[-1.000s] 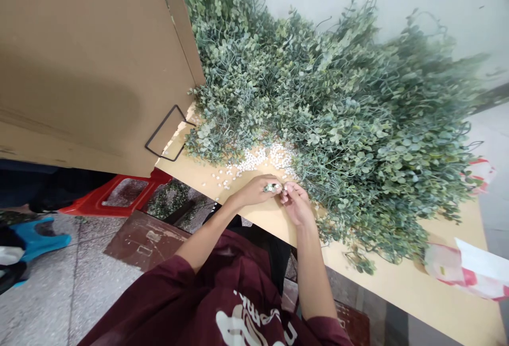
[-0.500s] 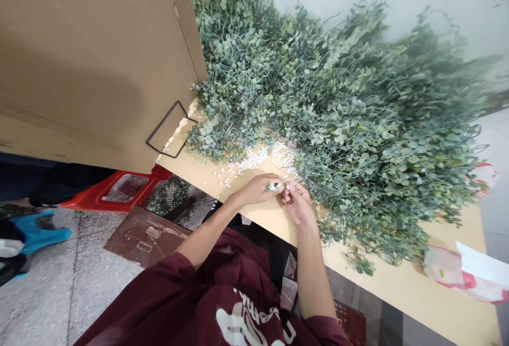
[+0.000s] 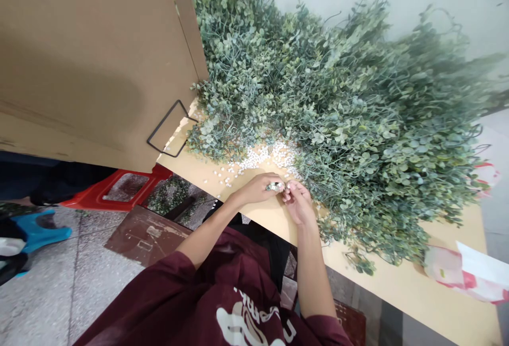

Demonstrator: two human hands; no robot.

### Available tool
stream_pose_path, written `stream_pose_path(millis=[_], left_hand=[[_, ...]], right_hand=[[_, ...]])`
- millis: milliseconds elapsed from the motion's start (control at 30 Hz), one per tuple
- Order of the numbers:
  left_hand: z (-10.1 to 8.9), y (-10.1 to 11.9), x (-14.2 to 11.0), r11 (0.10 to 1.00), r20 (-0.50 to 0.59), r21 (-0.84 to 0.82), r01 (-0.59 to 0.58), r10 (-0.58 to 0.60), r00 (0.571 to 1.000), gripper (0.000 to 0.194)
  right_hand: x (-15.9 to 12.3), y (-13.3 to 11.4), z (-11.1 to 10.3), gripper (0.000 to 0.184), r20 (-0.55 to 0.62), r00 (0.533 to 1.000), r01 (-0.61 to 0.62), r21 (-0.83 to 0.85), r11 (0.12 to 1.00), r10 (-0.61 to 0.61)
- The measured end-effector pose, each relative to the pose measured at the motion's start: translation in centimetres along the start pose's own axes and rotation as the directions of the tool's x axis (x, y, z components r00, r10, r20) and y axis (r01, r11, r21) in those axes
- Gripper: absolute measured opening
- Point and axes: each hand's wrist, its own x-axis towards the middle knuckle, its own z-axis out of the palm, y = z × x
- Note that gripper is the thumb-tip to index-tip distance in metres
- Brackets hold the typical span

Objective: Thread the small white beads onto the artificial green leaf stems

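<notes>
My left hand and my right hand meet above the pale wooden table, close to its near edge. Between their fingertips is a small green-and-white sprig with beads, too small to make out exactly. Just beyond my hands lies a scattered heap of small white beads. A large mass of artificial eucalyptus-like greenery spreads around the heap and close to my right hand.
A large cardboard sheet with a black wire loop stands at the left. Below the table are a red stool and a brown mat. A blue stool sits on the floor, and a red-and-white bag lies on the table.
The view has shifted slightly. My hands stay together at the sprig, with only small finger movement.
</notes>
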Motion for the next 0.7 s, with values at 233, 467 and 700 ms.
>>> stream_pose_path(millis=[233, 467, 700], left_hand=[[-0.03, 0.06, 0.01, 1.000, 0.005, 0.004, 0.000, 0.000, 1.000, 0.020], [-0.02, 0.00, 0.11, 1.000, 0.008, -0.020, -0.022, 0.022, 1.000, 0.018], [-0.04, 0.09, 0.10, 1.000, 0.001, -0.014, -0.026, 0.026, 1.000, 0.018]], right_hand=[[0.01, -0.01, 0.05, 0.026, -0.022, 1.000, -0.005, -0.008, 1.000, 0.004], [0.01, 0.03, 0.00, 0.024, -0.034, 0.999, -0.029, 0.028, 0.999, 0.030], [0.06, 0.08, 0.12, 0.024, -0.041, 0.999, -0.022, 0.035, 0.999, 0.024]])
